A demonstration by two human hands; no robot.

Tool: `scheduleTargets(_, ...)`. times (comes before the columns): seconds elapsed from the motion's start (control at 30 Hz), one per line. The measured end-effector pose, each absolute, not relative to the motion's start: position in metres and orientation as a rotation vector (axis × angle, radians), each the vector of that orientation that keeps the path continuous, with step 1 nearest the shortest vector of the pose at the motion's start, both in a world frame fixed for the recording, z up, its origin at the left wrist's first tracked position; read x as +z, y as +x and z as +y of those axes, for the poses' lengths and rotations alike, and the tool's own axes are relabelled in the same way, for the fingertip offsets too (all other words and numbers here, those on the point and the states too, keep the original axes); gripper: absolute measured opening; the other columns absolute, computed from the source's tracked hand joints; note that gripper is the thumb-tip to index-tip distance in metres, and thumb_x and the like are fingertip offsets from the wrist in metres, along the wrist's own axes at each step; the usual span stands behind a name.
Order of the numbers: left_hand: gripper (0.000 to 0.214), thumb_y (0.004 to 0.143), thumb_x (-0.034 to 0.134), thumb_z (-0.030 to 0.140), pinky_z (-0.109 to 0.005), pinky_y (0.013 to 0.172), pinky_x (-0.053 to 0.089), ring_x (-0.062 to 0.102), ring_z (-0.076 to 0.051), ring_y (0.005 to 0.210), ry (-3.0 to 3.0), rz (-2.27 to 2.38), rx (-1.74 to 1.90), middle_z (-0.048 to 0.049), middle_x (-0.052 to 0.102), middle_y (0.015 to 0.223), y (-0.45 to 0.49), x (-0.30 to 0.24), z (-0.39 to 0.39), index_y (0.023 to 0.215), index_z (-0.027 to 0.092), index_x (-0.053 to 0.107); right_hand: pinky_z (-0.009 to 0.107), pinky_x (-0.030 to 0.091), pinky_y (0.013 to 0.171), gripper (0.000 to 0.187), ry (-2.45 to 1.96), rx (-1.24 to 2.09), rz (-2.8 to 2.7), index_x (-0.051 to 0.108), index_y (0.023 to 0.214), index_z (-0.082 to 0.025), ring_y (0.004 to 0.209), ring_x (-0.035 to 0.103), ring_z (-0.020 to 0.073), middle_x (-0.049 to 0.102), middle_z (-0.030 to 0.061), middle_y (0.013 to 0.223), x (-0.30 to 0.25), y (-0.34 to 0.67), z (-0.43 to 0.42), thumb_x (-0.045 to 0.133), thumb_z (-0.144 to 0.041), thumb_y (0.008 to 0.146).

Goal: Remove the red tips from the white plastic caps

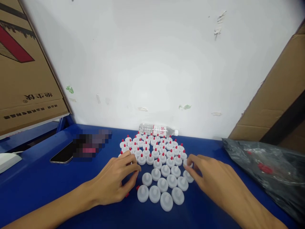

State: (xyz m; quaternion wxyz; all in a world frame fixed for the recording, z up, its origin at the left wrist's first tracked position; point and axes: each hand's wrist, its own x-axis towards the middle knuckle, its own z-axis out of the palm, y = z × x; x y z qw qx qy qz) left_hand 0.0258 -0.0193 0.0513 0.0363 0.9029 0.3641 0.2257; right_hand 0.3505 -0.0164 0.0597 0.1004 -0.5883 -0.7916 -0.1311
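Note:
Rows of round white plastic spout caps [162, 184] lie on the blue table. Those toward the back carry small red tips [158, 160]; the front ones show bare spouts. My left hand [119, 178] is at the left side of the group, thumb and fingers closed in a pinch; whatever is between them is hidden. Loose red tips [138, 188] lie beside and partly under it. At the right edge of the group, my right hand [207, 173] has its thumb and fingers closed around a white spout cap [187, 163], which it partly covers.
A clear plastic bottle [157, 130] lies on its side against the white wall. A phone [63, 153] rests at the left, next to a blurred patch. A dark plastic bag [267, 171] with red pieces lies at the right. Cardboard [28, 73] stands on both sides.

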Motion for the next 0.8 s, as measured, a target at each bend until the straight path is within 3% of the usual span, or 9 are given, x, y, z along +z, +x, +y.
scheduleTargets(0.1,0.025,0.098,0.048,0.012,-0.032,0.071,0.048,0.059,-0.022,0.086,2.77,1.106,0.659,-0.0066,0.066,0.093,0.026,0.051,-0.019,0.107,0.02,0.07,0.029,0.039,0.052,0.016,-1.749,-0.398,-2.31,0.07,0.094,-0.028,0.066,0.072,0.0211,0.072,0.0007,0.084,0.059,0.355,-0.014,0.058,-0.034,0.103)
scheduleTargets(0.23,0.025,0.098,0.048,0.012,-0.031,0.07,0.045,0.06,-0.022,0.091,2.765,1.116,0.612,-0.0058,0.068,0.096,0.027,0.051,-0.02,0.11,0.021,0.068,0.031,0.05,0.061,0.025,-1.71,-0.269,-2.392,0.074,0.108,-0.029,0.085,0.077,0.0252,0.077,0.0047,0.093,0.052,0.355,-0.013,0.052,-0.039,0.106)
scheduleTargets(0.43,0.025,0.099,0.049,0.013,-0.032,0.07,0.043,0.058,-0.023,0.094,2.765,1.138,0.492,-0.0052,0.067,0.099,0.027,0.05,-0.02,0.113,0.023,0.067,0.044,0.061,0.083,0.036,-1.807,-0.108,-2.419,0.075,0.123,-0.025,0.106,0.075,0.0333,0.076,0.0098,0.124,0.045,0.351,-0.011,0.05,-0.045,0.106)
scheduleTargets(0.6,0.025,0.098,0.049,0.013,-0.033,0.07,0.041,0.056,-0.023,0.095,2.77,1.147,0.418,-0.0051,0.065,0.099,0.026,0.052,-0.02,0.113,0.024,0.066,0.047,0.062,0.081,0.044,-1.833,-0.154,-2.377,0.076,0.12,-0.023,0.107,0.075,0.036,0.078,0.011,0.12,0.045,0.354,-0.01,0.044,-0.05,0.107)
scheduleTargets(0.8,0.025,0.094,0.053,0.011,-0.033,0.069,0.039,0.056,-0.023,0.094,2.759,1.144,0.349,-0.0033,0.065,0.098,0.027,0.054,-0.02,0.112,0.025,0.065,0.041,0.062,0.077,0.038,-1.756,-0.193,-2.426,0.074,0.125,-0.025,0.101,0.078,0.0324,0.077,0.0088,0.125,0.039,0.358,-0.008,0.045,-0.043,0.108)
